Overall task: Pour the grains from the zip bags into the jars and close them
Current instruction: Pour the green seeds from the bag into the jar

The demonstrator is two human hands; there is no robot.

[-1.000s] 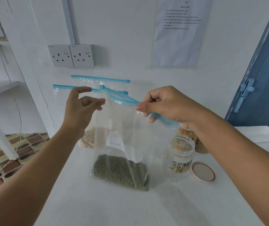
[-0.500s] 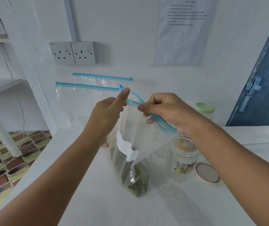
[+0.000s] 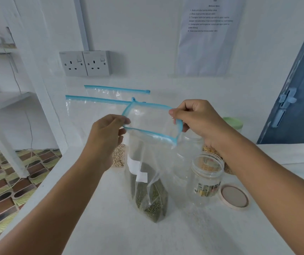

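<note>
A clear zip bag (image 3: 147,181) with a blue zip rim stands on the white counter (image 3: 110,227), green grains at its bottom. Its mouth is pulled wide open. My left hand (image 3: 108,133) pinches the rim's left side and my right hand (image 3: 197,118) pinches its right side. An open clear jar (image 3: 205,179) with a picture label stands just right of the bag, its round lid (image 3: 234,196) lying flat beside it. Another clear jar (image 3: 186,155) stands behind the bag.
Two more zip bags (image 3: 96,111) with blue rims lean on the back wall, one with pale grains (image 3: 119,158). A green-lidded jar (image 3: 233,123) and yellowish grains (image 3: 210,150) sit behind my right arm. Wall sockets (image 3: 85,63), a blue door (image 3: 295,100) at right, tiled floor at left.
The bag's zip has been pulled apart: my hands moved away from each other and the mouth now gapes open. The bag has turned edge-on and stands upright.
</note>
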